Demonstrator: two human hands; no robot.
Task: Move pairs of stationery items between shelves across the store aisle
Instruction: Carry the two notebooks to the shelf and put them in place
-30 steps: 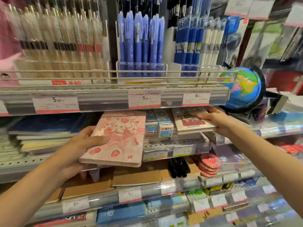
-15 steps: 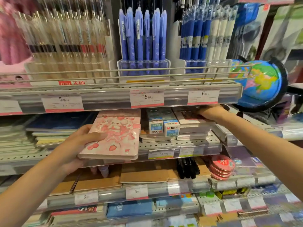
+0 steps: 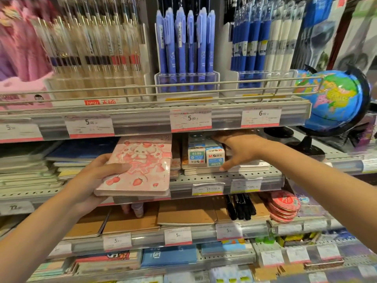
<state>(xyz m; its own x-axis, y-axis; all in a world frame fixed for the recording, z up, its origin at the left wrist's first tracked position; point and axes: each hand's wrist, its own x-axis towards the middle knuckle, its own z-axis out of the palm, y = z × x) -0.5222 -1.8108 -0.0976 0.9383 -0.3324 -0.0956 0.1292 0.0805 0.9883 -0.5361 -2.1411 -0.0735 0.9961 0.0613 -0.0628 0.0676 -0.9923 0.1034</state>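
Two small eraser boxes stand side by side on the middle shelf, just left of my open right hand, its fingers spread toward them. My left hand grips the pink notebook, further off.

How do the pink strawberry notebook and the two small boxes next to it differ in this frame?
The pink notebook is wide, flat and tilted, gripped by the left hand off the shelf; the two small boxes are compact, white and blue, resting on a stack of notebooks. The right hand is open around the boxes, not visibly gripping. Both sit at the same shelf level.
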